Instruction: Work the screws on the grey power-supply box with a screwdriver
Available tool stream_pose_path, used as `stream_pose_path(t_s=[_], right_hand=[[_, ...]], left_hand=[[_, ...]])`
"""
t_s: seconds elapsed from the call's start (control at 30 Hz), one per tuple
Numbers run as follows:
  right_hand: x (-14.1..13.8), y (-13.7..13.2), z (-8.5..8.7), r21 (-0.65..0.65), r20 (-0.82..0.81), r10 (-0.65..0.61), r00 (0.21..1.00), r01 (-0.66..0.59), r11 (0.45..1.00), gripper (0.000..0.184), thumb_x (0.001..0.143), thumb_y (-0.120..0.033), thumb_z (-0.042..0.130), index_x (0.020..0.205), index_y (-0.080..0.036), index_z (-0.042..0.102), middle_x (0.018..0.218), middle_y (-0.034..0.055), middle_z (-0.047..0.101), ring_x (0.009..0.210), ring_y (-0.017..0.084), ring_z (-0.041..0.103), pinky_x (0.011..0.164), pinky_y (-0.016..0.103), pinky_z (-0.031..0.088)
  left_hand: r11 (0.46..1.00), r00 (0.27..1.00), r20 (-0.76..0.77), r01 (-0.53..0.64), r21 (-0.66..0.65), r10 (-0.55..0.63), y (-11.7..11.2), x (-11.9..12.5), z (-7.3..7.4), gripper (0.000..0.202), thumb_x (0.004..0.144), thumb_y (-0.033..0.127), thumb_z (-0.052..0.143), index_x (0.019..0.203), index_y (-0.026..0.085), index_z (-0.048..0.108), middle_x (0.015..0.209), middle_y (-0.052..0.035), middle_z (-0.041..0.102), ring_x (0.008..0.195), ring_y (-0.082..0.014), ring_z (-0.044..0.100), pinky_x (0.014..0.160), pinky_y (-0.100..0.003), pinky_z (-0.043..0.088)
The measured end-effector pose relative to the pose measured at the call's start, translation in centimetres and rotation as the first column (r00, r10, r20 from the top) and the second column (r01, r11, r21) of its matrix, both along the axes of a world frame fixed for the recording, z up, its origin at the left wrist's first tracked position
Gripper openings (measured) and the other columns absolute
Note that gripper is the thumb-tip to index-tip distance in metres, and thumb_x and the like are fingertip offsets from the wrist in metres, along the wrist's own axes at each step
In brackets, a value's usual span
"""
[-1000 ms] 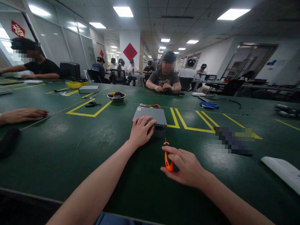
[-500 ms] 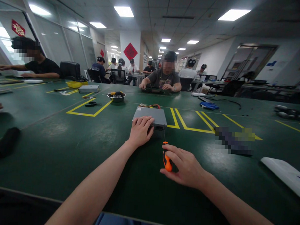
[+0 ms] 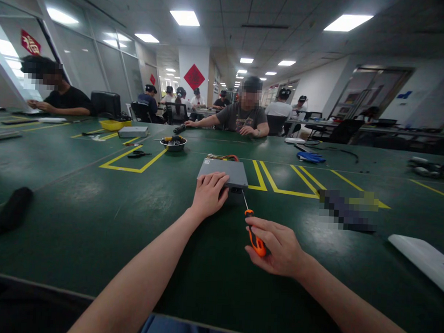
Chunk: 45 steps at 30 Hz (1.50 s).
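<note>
The left hand lies open and flat, fingers together, on top of a gray metal box, gripping nothing. The right hand is curled around the orange-and-black handle of a screwdriver, its thin shaft angled toward the box's near corner and ending just beside it. The box sits on a green work table, with colored wires along its far edge. A small white label on its top is too small to read.

A black pouch lies to the left, and a white sheet lies to the right. A pixelated object near the right hand cannot be made out. Farther off are yellow tape lines, black pliers, a metal bowl, blue gloves, a yellow tray and a second gray box.

A co-worker sits across the table, reaching one arm toward a dark object. Red diamond signs hang beyond, their writing unreadable.
</note>
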State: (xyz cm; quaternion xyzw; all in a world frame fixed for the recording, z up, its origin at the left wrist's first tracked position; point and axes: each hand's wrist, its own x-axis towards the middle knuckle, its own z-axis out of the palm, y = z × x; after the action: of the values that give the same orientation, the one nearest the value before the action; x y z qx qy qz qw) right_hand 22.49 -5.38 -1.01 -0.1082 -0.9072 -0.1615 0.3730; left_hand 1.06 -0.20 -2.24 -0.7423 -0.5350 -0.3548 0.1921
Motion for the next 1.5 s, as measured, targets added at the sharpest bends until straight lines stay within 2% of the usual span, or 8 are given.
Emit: stream_pose_path(t_s=[0.23, 0.7, 0.87, 0.97, 1.13, 1.27, 1.37, 1.5], right_hand=[[-1.2, -0.1, -0.4, -0.042, 0.049, 0.064, 0.997, -0.062, 0.997, 0.028, 0.081, -0.029, 0.052, 0.105, -0.014, 0.047, 0.102, 0.0159, 0.064, 0.091, 0.02, 0.064, 0.07, 0.029, 0.054], [-1.7, 0.4, -0.9, -0.021, 0.065, 0.021, 0.998, -0.02, 1.0, 0.027, 0.084, -0.029, 0.051, 0.104, -0.012, 0.048, 0.104, 0.0169, 0.062, 0.09, 0.02, 0.063, 0.069, 0.029, 0.054], [-2.0, -0.2, -0.7, -0.077, 0.192, -0.012, 0.981, 0.027, 0.997, 0.038, 0.085, -0.038, 0.048, 0.111, -0.011, 0.049, 0.113, 0.019, 0.056, 0.098, 0.023, 0.059, 0.075, 0.033, 0.053], [-2.2, -0.5, -0.3, -0.081, 0.273, -0.002, 0.962, 0.025, 0.996, 0.035, 0.086, -0.033, 0.045, 0.116, -0.014, 0.048, 0.119, 0.0189, 0.053, 0.1, 0.023, 0.058, 0.076, 0.034, 0.051], [-2.4, -0.2, -0.5, -0.031, 0.145, 0.009, 0.989, -0.004, 0.999, 0.029, 0.084, -0.033, 0.051, 0.104, -0.011, 0.051, 0.11, 0.0178, 0.059, 0.087, 0.02, 0.061, 0.07, 0.033, 0.051], [-2.3, -0.1, -0.9, -0.098, 0.053, 0.007, 0.999, -0.002, 0.995, 0.023, 0.083, -0.032, 0.053, 0.096, -0.013, 0.049, 0.107, 0.0162, 0.061, 0.087, 0.019, 0.061, 0.071, 0.031, 0.051], [-2.1, -0.3, -0.6, -0.133, 0.145, -0.003, 0.989, 0.023, 0.991, 0.034, 0.084, -0.037, 0.051, 0.108, -0.013, 0.048, 0.113, 0.0171, 0.057, 0.095, 0.021, 0.059, 0.074, 0.033, 0.051], [-2.1, -0.5, -0.2, -0.115, 0.247, 0.007, 0.969, 0.022, 0.993, 0.035, 0.086, -0.031, 0.046, 0.117, -0.015, 0.046, 0.119, 0.0182, 0.052, 0.101, 0.022, 0.057, 0.077, 0.034, 0.05]], left_hand=[[1.0, 1.0, 0.002, -0.003, 0.001, 0.003, 0.0, 0.1, 0.0, 0.033, 0.085, 0.03, 0.044, 0.118, 0.026, 0.049, 0.123, -0.0042, 0.053, 0.115, -0.0228, 0.043, 0.095, -0.041, 0.028], [1.0, 1.0, 0.006, 0.005, -0.003, -0.005, 0.0, 0.1, 0.0, 0.032, 0.086, 0.03, 0.043, 0.117, 0.025, 0.048, 0.123, -0.0039, 0.053, 0.116, -0.0219, 0.043, 0.095, -0.04, 0.027], [1.0, 1.0, 0.007, 0.003, 0.008, -0.004, 0.0, 0.1, 0.0, 0.032, 0.086, 0.03, 0.043, 0.116, 0.025, 0.049, 0.123, -0.0036, 0.054, 0.116, -0.0217, 0.042, 0.095, -0.04, 0.027], [1.0, 1.0, 0.005, -0.002, 0.01, 0.002, 0.1, 0.1, -0.1, 0.032, 0.086, 0.03, 0.043, 0.117, 0.024, 0.049, 0.123, -0.0033, 0.053, 0.116, -0.0215, 0.042, 0.095, -0.04, 0.027], [1.0, 1.0, -0.004, -0.015, 0.009, 0.015, 0.1, 0.2, -0.1, 0.033, 0.086, 0.03, 0.042, 0.119, 0.024, 0.048, 0.125, -0.0031, 0.053, 0.116, -0.0213, 0.042, 0.096, -0.04, 0.027], [0.999, 1.0, -0.003, -0.031, 0.012, 0.031, 0.0, 0.4, -0.1, 0.033, 0.087, 0.029, 0.041, 0.119, 0.023, 0.048, 0.125, -0.0035, 0.053, 0.116, -0.0214, 0.042, 0.095, -0.04, 0.028], [0.999, 0.999, -0.001, -0.034, 0.014, 0.034, 0.0, 0.4, 0.0, 0.033, 0.087, 0.029, 0.041, 0.119, 0.023, 0.048, 0.124, -0.0037, 0.053, 0.116, -0.0216, 0.043, 0.095, -0.039, 0.028], [0.999, 1.0, 0.001, -0.031, 0.012, 0.031, -0.1, 0.4, 0.0, 0.034, 0.086, 0.029, 0.042, 0.119, 0.023, 0.048, 0.125, -0.0038, 0.053, 0.116, -0.0214, 0.043, 0.095, -0.039, 0.028]])
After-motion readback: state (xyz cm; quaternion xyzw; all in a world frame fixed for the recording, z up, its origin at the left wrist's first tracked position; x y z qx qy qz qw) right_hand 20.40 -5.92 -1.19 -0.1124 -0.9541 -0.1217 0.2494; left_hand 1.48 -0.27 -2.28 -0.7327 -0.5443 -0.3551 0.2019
